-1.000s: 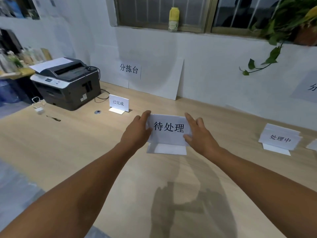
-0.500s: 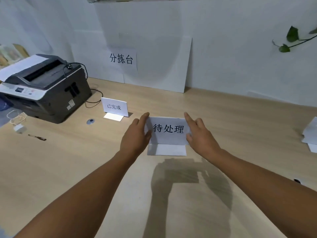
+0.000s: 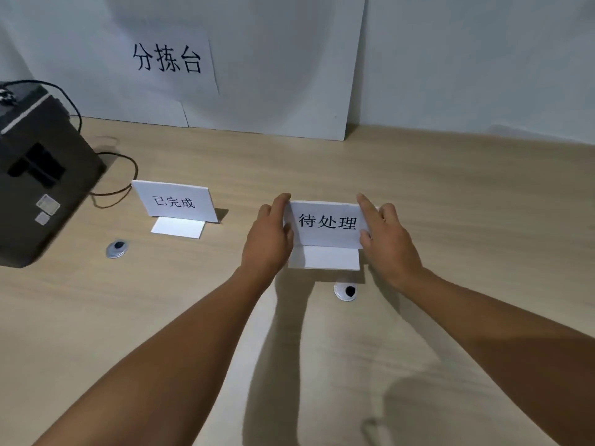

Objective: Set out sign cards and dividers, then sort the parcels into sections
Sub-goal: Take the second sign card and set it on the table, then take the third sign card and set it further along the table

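Both hands were on the folded white paper sign card reading 待处理 [image 3: 326, 223], standing on the pale wood-grain worktop [image 3: 450, 194]. The left hand [image 3: 269, 241] and right hand [image 3: 388, 239] pinched its side edges, fingers [image 3: 367, 204] lightly closed on the paper. A second white card reading 已完成 [image 3: 175, 202] stood to the left, near a dark grey printer [image 3: 38, 188]. A white wall sheet printed 分拣台 [image 3: 170, 59] hung behind, and two small round discs [image 3: 345, 291] lay on the wood.

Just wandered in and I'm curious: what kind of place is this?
Probably an office corner set up as a parcel sorting desk: a wall sign reads "sorting station", folded sign cards mark sections on a wooden table, and a printer sits nearby.
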### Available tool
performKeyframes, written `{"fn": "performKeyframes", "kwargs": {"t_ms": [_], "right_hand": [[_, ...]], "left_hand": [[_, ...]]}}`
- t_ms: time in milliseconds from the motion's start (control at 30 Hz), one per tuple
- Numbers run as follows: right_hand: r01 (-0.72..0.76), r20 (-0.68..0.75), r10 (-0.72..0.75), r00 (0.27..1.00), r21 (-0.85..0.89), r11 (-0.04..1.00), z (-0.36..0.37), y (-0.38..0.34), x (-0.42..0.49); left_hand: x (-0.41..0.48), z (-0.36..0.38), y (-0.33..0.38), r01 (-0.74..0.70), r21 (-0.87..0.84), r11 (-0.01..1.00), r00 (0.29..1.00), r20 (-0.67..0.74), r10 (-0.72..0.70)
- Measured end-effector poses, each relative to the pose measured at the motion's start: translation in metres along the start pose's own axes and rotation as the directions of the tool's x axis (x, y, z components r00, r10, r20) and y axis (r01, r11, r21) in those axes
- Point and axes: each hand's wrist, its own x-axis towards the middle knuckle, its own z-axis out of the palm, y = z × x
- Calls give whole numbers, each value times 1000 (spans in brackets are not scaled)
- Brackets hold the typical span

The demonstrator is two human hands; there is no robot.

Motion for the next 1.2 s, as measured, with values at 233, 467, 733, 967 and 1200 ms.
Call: {"fn": "performKeyframes", "kwargs": {"t_ms": [233, 467, 733, 967, 1200], "right_hand": [[-52, -19, 52, 998, 6, 999, 60, 1, 49], [-102, 28, 104, 994, -44, 994, 94, 20, 49], [-88, 7, 88, 996, 10, 996, 20, 6, 14], [-105, -14, 104, 994, -146, 984, -120, 44, -56], [-195, -74, 183, 980, -211, 958, -254, 145, -195]], "left_hand": [[52, 32, -52, 21, -41, 999, 996, 84, -17], [61, 54, -74, -17, -46, 999, 982, 186, 25], [38, 3, -31, -66, 33, 997, 997, 52, 65], [-8, -25, 106, -315, 76, 946, 942, 147, 302], [-103, 10, 269, -484, 18, 875, 855, 222, 468]]}}
